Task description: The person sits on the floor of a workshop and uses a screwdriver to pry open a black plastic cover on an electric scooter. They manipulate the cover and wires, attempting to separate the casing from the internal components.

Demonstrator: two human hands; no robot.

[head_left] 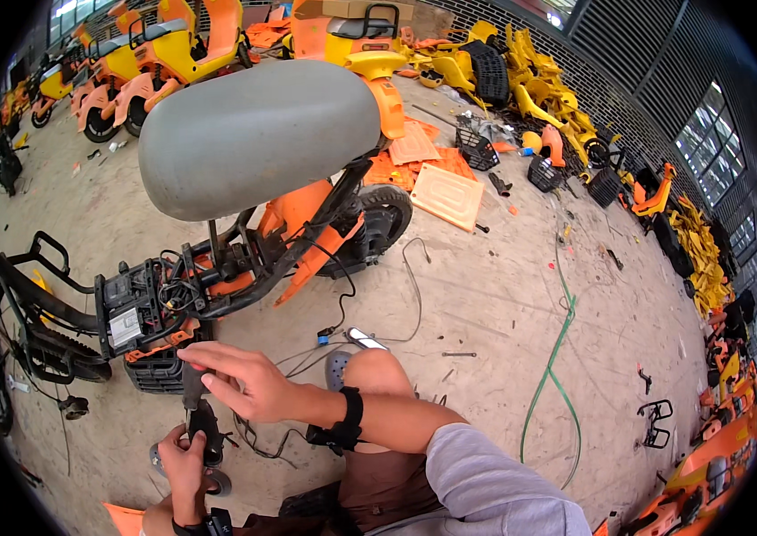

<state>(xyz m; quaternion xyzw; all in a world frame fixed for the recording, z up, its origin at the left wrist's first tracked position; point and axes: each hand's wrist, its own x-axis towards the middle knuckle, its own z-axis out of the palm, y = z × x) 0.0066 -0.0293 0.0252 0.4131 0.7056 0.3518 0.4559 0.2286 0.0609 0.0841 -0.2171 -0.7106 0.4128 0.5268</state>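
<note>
My left hand (182, 462), low at the left, grips a small black part (207, 431) between thumb and fingers. Above it, my right hand (253, 386) has its thumb and fingers round a dark-handled screwdriver (192, 389) with some red near its top. The screwdriver's shaft points down at the black part; exactly where the tip meets it is hidden. Beside my hands stands a stripped scooter frame (258, 281) with a grey seat (258, 134), exposed wiring and a black battery box (126, 308). A black slatted part (159, 373) sits just beyond my hands.
Cables (414, 286) trail over the floor near my knee, beside a white-and-black device (365, 339). A green hose (562, 330) and a wrench (459, 355) lie to the right. Orange panels (448, 195), black baskets (477, 147) and heaped yellow body panels (535, 76) lie farther off. Scooters (164, 54) stand behind.
</note>
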